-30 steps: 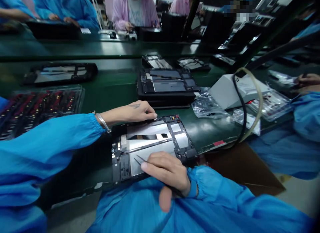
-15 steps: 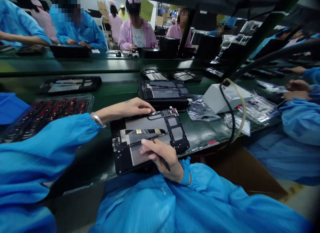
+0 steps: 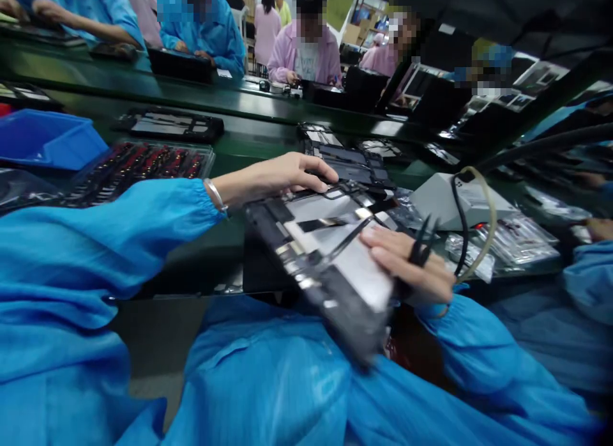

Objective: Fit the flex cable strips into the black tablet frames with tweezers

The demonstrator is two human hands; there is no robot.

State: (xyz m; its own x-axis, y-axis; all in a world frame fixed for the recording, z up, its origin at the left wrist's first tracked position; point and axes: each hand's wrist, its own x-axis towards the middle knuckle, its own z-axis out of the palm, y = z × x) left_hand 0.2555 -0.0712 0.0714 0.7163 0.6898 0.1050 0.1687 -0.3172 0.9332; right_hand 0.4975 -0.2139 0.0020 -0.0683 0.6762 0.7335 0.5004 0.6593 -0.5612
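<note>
An opened tablet [image 3: 361, 261], its back off and its grey battery and flat cables showing, sits turned at an angle over the bench edge, its near corner blurred. My left hand [image 3: 292, 172] grips its far edge, thumb and fingers around the frame. On its right side lies my right hand [image 3: 414, 264], fingers over the battery and around the edge. Dark tweezers [image 3: 425, 240] are tucked in that hand, their tips pointing up and away from the tablet. The underside of the tablet is hidden.
Behind the tablet lie more opened tablets [image 3: 349, 161]. To the left are a clear tray of small circuit boards [image 3: 148, 165] and a blue bin [image 3: 48, 139]. A grey box [image 3: 454, 200] with cables stands right. Co-workers [image 3: 306, 56] sit opposite; a co-worker's sleeve [image 3: 591, 276] is at right.
The tablet has turned clockwise, its near corner swinging toward me and to the right. My right hand has moved from over its cables to its right side, and the tweezers now point up.
</note>
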